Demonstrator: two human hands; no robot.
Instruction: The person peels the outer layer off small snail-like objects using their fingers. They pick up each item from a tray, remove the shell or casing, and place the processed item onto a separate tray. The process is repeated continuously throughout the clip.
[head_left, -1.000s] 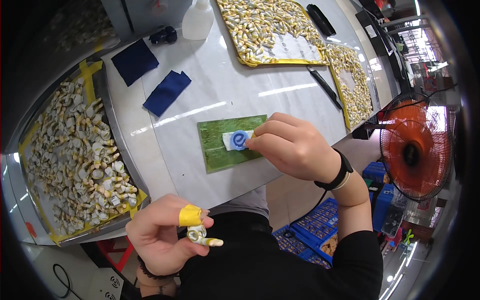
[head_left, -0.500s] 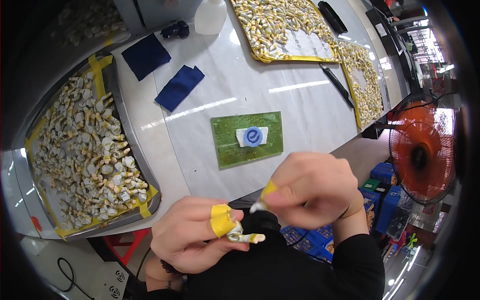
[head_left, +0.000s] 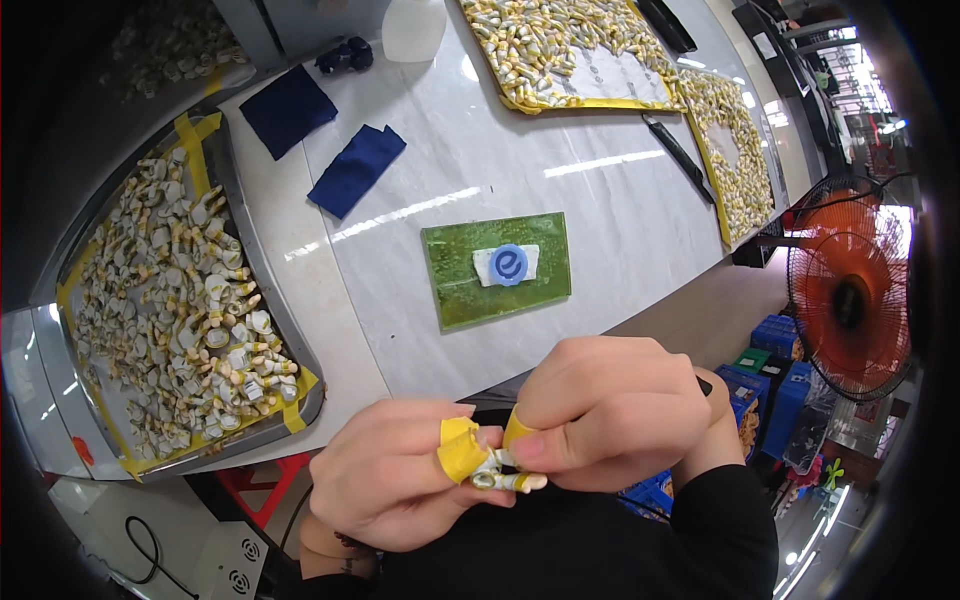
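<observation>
Hands [head_left: 520, 450] pinch small white-yellow part [head_left: 505, 480].

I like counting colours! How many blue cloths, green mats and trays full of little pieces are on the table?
Blue cloths: 2
Green mat: 1
Trays of small pieces: 3
Total: 6

Small part [head_left: 508, 480] mostly hand-hidden [head_left: 610, 410].

Both hands meet low before the body, the left hand [head_left: 395, 470] curled palm-up with a yellow-capped fingertip against the right hand [head_left: 605, 410], whose fingers fold downward and whose yellow-capped thumb tip presses toward the left fingertips, dark sleeves covering both forearms
</observation>
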